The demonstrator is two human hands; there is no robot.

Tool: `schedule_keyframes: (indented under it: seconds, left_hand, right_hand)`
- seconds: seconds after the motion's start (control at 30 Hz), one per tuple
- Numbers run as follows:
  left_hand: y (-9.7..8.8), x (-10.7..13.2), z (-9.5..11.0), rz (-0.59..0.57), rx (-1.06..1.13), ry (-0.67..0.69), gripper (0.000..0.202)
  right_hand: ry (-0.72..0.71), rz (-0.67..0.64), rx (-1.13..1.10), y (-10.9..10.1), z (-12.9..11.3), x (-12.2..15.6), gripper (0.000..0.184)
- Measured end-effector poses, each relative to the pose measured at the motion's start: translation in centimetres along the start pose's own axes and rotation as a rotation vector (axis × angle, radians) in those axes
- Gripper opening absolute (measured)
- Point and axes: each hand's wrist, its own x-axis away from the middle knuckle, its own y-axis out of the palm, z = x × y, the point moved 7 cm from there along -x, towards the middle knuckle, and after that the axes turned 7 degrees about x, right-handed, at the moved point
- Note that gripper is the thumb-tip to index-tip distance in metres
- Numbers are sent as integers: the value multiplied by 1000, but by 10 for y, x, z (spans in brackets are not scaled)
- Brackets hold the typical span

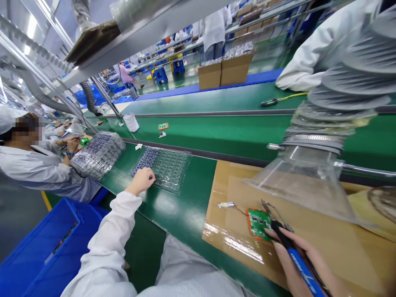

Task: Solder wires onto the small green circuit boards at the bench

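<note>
My left hand [142,180] is closed in a pinch at the near edge of a clear plastic tray [171,169]. A small dark part [150,177] shows at its fingertips; its kind is too small to tell. Rows of small blue parts [145,160] fill the tray's left side. In my right hand [297,251] is a soldering iron [292,251] with a blue and black handle, its tip pointing up and left, over a green circuit board [259,224] in an orange frame. A thin wire runs from the board to a small silver cylinder [227,205].
Brown cardboard [229,181] lies under the board. A clear fume hood [303,177] hangs low above it. Stacked trays [99,152] stand at left beside a seated co-worker [34,161]. A blue bin [46,243] sits lower left. Beyond runs a green conveyor [210,132].
</note>
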Motion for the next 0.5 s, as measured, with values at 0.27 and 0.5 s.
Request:
schedule_keyframes:
  seconds: [0.27, 0.5]
  left_hand:
    - [18, 11, 72, 87, 819, 85, 19]
    - [96, 27, 262, -520, 646, 373, 10]
  right_hand:
    - [-8, 21, -17, 2, -8, 4, 35]
    - [-75, -12, 18, 6, 5, -1, 38]
